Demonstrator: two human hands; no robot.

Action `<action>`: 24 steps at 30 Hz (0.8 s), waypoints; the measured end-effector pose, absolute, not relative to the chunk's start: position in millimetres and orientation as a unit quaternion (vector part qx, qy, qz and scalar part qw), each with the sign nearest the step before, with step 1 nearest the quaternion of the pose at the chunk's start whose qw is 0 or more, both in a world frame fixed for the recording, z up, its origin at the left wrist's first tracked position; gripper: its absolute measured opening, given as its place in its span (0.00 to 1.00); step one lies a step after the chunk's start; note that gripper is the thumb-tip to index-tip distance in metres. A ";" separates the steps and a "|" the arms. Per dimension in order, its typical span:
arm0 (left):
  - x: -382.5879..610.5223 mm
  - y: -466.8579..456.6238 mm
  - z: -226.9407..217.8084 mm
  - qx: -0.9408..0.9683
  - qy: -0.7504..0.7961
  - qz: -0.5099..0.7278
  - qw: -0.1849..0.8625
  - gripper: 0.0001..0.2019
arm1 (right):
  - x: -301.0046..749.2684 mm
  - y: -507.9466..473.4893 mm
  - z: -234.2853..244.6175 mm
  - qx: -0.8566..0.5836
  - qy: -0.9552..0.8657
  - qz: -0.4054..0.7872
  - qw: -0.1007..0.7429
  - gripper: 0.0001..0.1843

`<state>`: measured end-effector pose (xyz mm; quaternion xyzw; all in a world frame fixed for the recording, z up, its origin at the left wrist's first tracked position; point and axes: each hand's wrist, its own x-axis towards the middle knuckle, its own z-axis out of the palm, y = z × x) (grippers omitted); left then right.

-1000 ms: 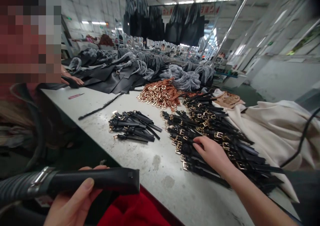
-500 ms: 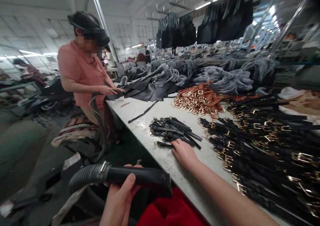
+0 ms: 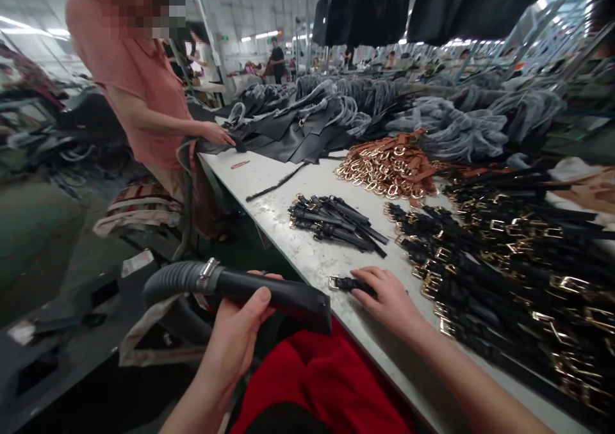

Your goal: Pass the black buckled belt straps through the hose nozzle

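Observation:
My left hand is wrapped round a black flat-ended hose nozzle, thumb on top, just off the table's edge. A metal clamp joins the nozzle to a grey ribbed hose. On the tabletop my right hand is closed over a black buckle strap; its gold buckle points left and its other end is hidden under my hand. Beyond it lies a small pile of similar black straps. To the right spreads a larger heap of black straps with gold buckles.
The white table runs away from me. On it lie brown straps with gold rings, black leather pieces and wrapped grey handles. A person in a pink shirt stands at the far left edge. Black panels hang overhead.
My right hand has drawn one black buckle strap away from the small pile, toward me. My left hand still holds the nozzle. The view has tilted down.

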<state>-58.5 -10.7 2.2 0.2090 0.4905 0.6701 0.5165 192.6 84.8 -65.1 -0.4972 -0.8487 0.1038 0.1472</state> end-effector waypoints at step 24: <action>-44.9 5.4 0.7 0.220 0.507 0.694 0.461 0.18 | 166.9 85.7 -61.3 -0.534 -0.802 0.183 0.197 0.13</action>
